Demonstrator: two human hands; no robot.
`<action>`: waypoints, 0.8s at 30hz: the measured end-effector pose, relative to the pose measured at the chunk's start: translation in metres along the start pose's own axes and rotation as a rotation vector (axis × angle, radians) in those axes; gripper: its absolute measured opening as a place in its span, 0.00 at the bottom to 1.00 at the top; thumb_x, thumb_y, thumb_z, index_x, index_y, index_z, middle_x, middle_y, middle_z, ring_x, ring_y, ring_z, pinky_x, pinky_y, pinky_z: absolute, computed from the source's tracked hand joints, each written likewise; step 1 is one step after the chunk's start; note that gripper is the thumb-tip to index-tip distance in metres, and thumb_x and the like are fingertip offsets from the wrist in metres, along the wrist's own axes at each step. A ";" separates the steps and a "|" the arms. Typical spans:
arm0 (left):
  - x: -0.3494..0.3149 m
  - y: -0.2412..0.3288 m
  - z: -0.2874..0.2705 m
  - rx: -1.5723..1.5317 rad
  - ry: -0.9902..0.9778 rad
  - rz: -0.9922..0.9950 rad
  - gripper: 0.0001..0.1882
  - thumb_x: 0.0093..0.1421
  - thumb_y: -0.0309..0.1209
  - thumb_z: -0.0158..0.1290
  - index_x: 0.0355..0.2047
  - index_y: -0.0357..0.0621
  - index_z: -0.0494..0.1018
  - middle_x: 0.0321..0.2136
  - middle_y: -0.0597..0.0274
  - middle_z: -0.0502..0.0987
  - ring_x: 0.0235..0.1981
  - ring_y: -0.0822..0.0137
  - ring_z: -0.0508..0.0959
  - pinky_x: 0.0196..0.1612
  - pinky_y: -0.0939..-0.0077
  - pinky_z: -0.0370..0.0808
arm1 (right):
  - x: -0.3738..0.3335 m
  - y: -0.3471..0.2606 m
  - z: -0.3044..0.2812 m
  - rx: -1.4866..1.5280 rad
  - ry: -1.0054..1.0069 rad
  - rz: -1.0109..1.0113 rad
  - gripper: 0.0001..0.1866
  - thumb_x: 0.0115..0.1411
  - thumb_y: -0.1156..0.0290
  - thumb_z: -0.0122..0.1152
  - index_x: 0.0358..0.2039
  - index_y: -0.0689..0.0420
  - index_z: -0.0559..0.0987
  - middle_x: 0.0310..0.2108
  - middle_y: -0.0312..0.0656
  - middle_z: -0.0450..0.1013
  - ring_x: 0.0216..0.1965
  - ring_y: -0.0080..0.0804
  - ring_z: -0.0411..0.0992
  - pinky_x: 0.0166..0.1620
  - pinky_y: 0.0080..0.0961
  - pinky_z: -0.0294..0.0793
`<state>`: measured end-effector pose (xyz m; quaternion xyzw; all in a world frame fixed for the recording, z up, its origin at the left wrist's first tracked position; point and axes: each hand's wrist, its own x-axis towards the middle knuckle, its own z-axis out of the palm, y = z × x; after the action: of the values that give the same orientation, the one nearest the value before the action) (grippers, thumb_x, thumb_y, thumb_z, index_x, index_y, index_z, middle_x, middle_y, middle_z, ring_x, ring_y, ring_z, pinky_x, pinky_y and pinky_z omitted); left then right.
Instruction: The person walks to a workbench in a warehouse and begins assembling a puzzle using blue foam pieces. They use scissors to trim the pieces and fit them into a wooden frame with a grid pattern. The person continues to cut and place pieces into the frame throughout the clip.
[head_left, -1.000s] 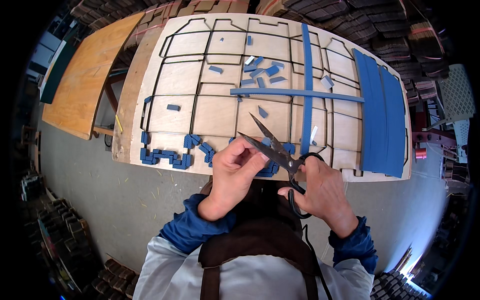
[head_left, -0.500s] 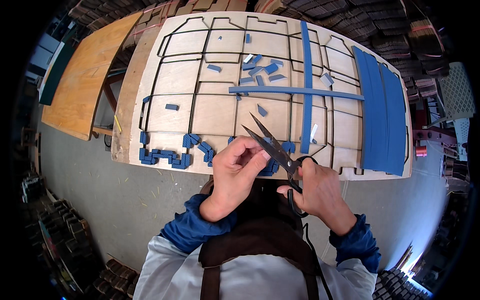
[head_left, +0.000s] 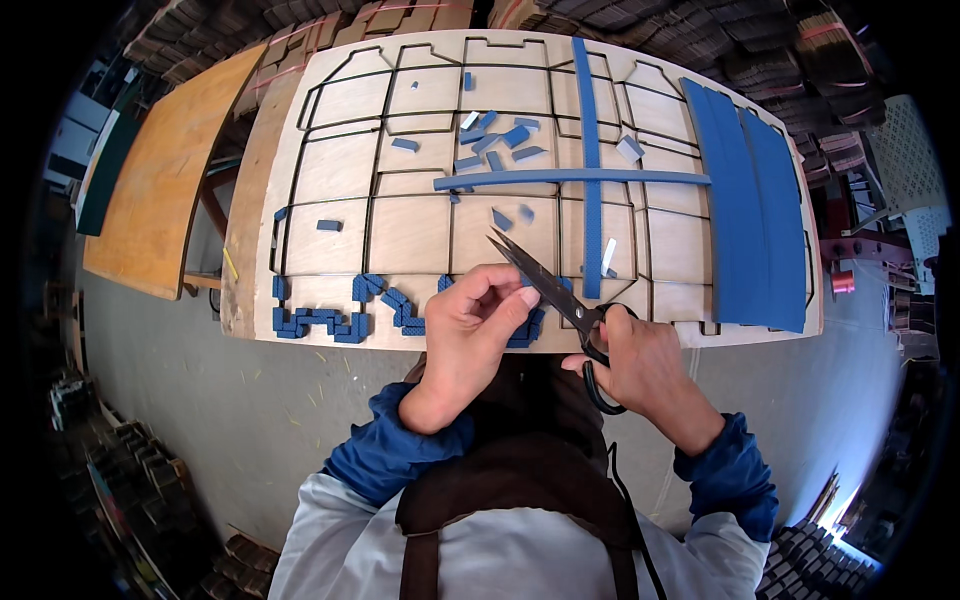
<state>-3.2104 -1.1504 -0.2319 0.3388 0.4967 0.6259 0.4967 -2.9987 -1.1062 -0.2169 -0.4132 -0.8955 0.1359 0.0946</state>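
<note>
Black-handled scissors [head_left: 562,298] are in my right hand [head_left: 640,372], its thumb and fingers in the handle loops. Their dark blades are nearly together, pointing to the far left just above the board. Beside the blades, my left hand [head_left: 470,340] pinches a small blue foam piece [head_left: 527,283], mostly hidden by the fingertips. Beyond the blade tips, a small blurred blue offcut [head_left: 526,213] shows over the board. Under and beside my hands, blue foam blocks [head_left: 349,327] line the black blade outlines along the near edge of the wooden die board [head_left: 420,235].
Two long blue foam strips [head_left: 590,120] cross on the board, among scattered blue offcuts [head_left: 515,136]. Wide blue foam sheets [head_left: 750,220] lie at its right end. An orange-brown wooden table [head_left: 165,180] stands at left. Stacked brown boards [head_left: 660,30] fill the back.
The scissor blades have come closer together. A small blue offcut has appeared beyond their tips. The board sits slightly further left in view, while my left hand keeps its pinch.
</note>
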 end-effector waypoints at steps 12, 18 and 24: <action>0.007 -0.001 -0.009 -0.245 -0.121 -0.173 0.11 0.62 0.20 0.62 0.42 0.42 0.74 0.34 0.70 0.77 0.36 0.78 0.75 0.43 0.82 0.73 | 0.017 0.060 -0.044 -0.257 0.078 0.545 0.26 0.55 0.49 0.73 0.37 0.60 0.76 0.27 0.48 0.78 0.29 0.50 0.79 0.31 0.42 0.76; 0.011 0.001 -0.002 -0.258 -0.173 -0.211 0.13 0.59 0.20 0.64 0.38 0.46 0.70 0.32 0.73 0.73 0.34 0.81 0.73 0.41 0.86 0.70 | 0.020 0.058 -0.043 -0.394 0.473 0.192 0.19 0.58 0.66 0.72 0.46 0.61 0.78 0.34 0.48 0.79 0.33 0.49 0.78 0.39 0.43 0.78; 0.005 0.001 0.012 -0.197 -0.228 -0.124 0.12 0.62 0.21 0.62 0.41 0.44 0.70 0.34 0.73 0.73 0.35 0.82 0.71 0.40 0.86 0.71 | 0.032 -0.039 -0.017 0.979 0.212 0.258 0.08 0.63 0.76 0.66 0.42 0.64 0.79 0.33 0.41 0.80 0.34 0.23 0.78 0.38 0.22 0.77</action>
<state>-3.2009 -1.1423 -0.2280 0.3258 0.3933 0.5973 0.6184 -3.0423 -1.1028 -0.1863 -0.4392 -0.6543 0.5069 0.3493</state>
